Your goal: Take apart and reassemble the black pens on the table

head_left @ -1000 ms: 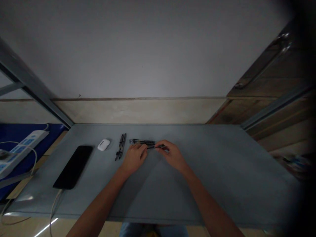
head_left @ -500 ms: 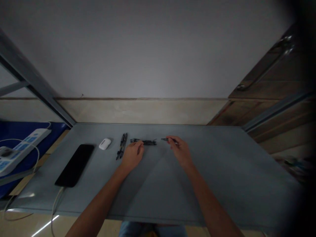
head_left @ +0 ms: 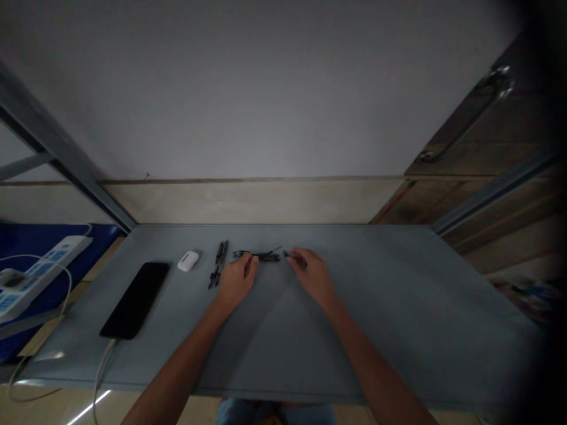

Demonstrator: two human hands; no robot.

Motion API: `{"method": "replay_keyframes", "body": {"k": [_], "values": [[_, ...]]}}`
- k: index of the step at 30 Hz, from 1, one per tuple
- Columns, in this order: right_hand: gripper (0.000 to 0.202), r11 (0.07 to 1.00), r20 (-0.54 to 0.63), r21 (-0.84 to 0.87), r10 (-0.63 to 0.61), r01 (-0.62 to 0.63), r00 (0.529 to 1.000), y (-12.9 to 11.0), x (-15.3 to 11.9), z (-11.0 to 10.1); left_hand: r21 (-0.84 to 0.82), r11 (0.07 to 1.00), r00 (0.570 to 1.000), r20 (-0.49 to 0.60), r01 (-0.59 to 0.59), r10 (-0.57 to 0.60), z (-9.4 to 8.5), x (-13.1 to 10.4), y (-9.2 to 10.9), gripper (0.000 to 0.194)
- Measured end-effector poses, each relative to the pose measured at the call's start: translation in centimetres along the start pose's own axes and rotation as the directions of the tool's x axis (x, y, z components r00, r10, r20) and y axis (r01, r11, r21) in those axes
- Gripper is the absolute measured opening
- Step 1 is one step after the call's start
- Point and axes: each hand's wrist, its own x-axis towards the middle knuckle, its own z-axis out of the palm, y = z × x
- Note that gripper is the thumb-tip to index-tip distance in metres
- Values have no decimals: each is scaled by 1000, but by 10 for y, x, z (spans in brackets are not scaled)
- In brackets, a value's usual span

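Observation:
On the grey tabletop, a bundle of thin dark stick-like or cable-like pieces (head_left: 269, 257) lies crosswise; its exact kind is too small to tell. My left hand (head_left: 235, 280) rests over its near left side, with thumb and forefinger closed against it. One thin end sticks up at the bundle's right. My right hand (head_left: 313, 274) pinches a small dark slender piece (head_left: 286, 253) just right of the bundle, its tip pointing left. Most of that piece is hidden by the fingers. Beside my left hand lie two dark pens (head_left: 218, 262), side by side.
Left of the pens are a white earbud case (head_left: 188, 261) and a black phone (head_left: 135, 301) with a white cable (head_left: 101, 369) plugged in. A white power strip (head_left: 44, 274) lies on a blue surface. Metal posts (head_left: 88, 183) flank the table; a wall stands behind.
My right hand has moved left, bringing the small dark piece close to the bundle's right end. My left hand has stayed nearly in place. The view has shifted slightly.

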Motion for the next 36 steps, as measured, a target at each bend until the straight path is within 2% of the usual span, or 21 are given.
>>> {"method": "replay_keyframes", "body": {"k": [3,8,11,19,23,26,28,31,36], "values": [[32,994,-4,101,39,-39,999,-9,1,-7,-15,1000,1000,27,-5,5,1,-1,1,37],[49,928,174,340,97,-152,980,-22,-3,-12,-30,998,996,68,-61,63,2,-3,6,38],[47,911,247,374,85,-176,965,-26,-5,-11,-28,994,991,79,-104,106,2,-4,7,40],[43,891,298,407,80,-203,951,-27,-6,-7,-58,982,980,82,-179,183,-2,-4,6,37],[41,889,290,410,85,-204,953,-25,-4,-10,-131,983,986,93,-126,139,-2,-3,6,39],[39,876,251,437,101,-206,963,-23,-2,-14,-271,961,992,96,-48,77,-1,0,4,42],[39,865,239,454,112,-212,965,-22,-1,-16,-412,911,991,125,13,42,0,2,2,44],[40,855,245,468,116,-223,962,-23,0,-16,-597,787,970,242,155,-8,2,4,-1,47],[42,873,257,442,95,-205,962,-25,-1,-15,-756,489,889,445,436,-106,3,4,1,46]]}}
